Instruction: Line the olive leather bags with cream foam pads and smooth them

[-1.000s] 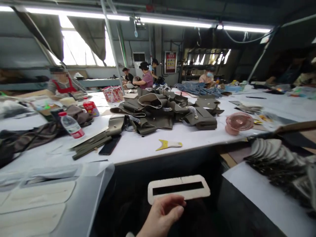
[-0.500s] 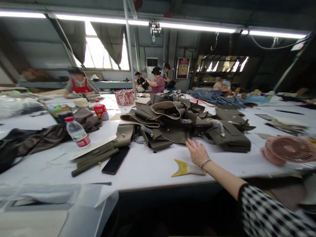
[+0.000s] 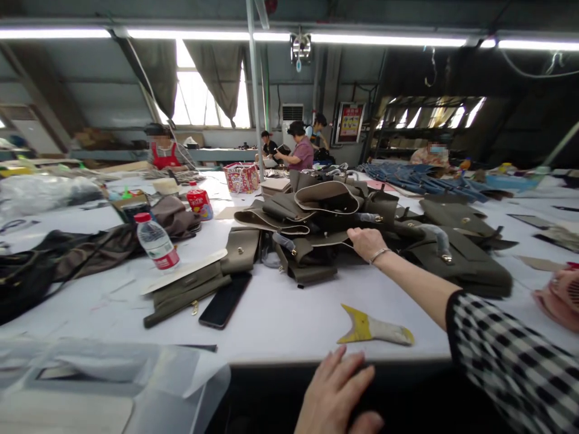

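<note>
My right hand (image 3: 367,243), with a bracelet at the wrist, has its fingers curled over the edge of a dark olive leather bag piece (image 3: 328,237) low in a heap of similar pieces. My left hand (image 3: 337,392) is at the bottom of the view, just off the table's front edge. Its fingers are spread and nothing is in them. Between the two hands lies a yellow and grey tool with a notched end (image 3: 375,328). An olive bag with a wrapped handle (image 3: 474,265) sits to the right of my right hand.
On the left stand a water bottle (image 3: 157,242) and a red can (image 3: 199,205). A black phone (image 3: 225,301) lies beside folded olive pieces (image 3: 187,295). A pink fan (image 3: 561,295) is at the right edge. Blue pieces (image 3: 407,179) are piled farther back. Several co-workers sit beyond.
My right hand has gone from lying flat by the heap to curling round a piece's edge, which is now lifted. My left hand has come into view from below. The view has shifted.
</note>
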Motion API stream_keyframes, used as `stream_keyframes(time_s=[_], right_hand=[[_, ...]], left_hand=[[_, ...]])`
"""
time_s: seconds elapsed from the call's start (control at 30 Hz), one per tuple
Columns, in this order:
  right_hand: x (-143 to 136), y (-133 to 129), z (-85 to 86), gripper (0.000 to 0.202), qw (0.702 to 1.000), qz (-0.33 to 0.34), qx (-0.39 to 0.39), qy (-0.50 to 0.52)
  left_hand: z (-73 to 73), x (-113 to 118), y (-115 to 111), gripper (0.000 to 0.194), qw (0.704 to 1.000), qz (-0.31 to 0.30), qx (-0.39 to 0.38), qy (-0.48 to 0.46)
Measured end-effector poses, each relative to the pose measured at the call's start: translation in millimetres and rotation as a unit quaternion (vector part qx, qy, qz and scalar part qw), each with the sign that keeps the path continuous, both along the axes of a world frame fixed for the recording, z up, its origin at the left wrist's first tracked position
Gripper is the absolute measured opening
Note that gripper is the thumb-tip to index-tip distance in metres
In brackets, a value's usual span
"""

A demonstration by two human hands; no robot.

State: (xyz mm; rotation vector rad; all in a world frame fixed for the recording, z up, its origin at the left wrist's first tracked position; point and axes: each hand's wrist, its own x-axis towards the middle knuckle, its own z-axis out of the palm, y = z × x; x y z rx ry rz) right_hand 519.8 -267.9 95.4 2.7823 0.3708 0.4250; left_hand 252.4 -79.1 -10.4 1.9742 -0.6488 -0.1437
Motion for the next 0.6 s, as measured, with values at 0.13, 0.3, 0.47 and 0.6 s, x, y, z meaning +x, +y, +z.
stream_keyframes(time_s=[0.13,0.3,0.47,0.6], right_hand=[[-14.0,-0.4,58.9,0.036,1.000,-0.007,0.006,-0.011],[-47.7,-14.8,127.6,0.029,1.000,-0.015,0.011,-0.005],[-100.1,-49.9,174.1,0.032,0.998,-0.006,0.068,0.000],[-159.5,-71.4,175.9,0.027,0.928,0.005,0.355,0.114]], left_hand=[[-20.2,72.1,-39.8,0.076,0.981,-0.028,0.171,-0.092],[-28.0,88.3,-47.7,0.076,0.987,0.017,0.117,-0.112],[5.5,79.8,-56.6,0.072,0.949,0.192,-0.232,0.093],[58.4,63.9,-63.9,0.068,0.881,0.185,-0.365,0.236]])
